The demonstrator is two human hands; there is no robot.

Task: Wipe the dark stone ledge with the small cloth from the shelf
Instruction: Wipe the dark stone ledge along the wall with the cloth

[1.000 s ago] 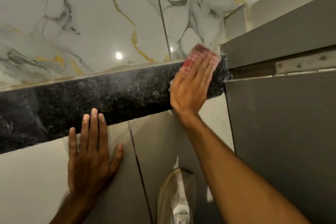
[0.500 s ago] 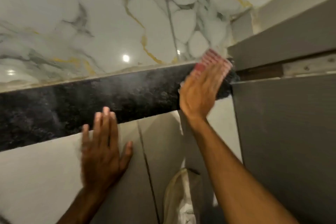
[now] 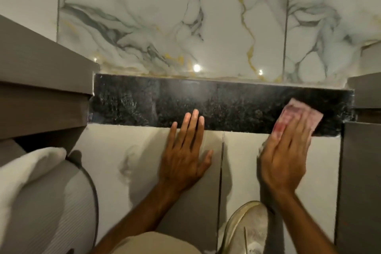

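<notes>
Pressing flat with fingers together, the right hand (image 3: 285,156) pins the small cloth (image 3: 296,118) against the dark stone ledge (image 3: 206,103); no pinch shows, only an open palm bearing down on the fabric. The cloth juts out past the fingertips, up and to the right of the grip, its long axis slanting along the line of the fingers toward the ledge's right end. It is a pink and white piece with a fine ribbed or checked weave, one corner raised toward the back edge of the stone, its lower part hidden under the hand. It lies near the right end of the ledge, close to the grey panel (image 3: 362,181) beside it.

Well to the left of that grip, the left hand (image 3: 184,155) is spread flat and holds nothing, palm on the pale tile front (image 3: 132,150) below the stone, fingertips reaching over the ledge's front edge.

The ledge is a long black speckled band running left to right, glossy, with faint pale streaks across it. Behind it rises a marble-patterned wall (image 3: 165,16) with grey and gold veins and small light reflections. A grey cabinet (image 3: 41,80) closes the left end. Below the grip, a white shoe (image 3: 247,231) stands by the tile, and a white folded towel (image 3: 24,171) lies at far left.
</notes>
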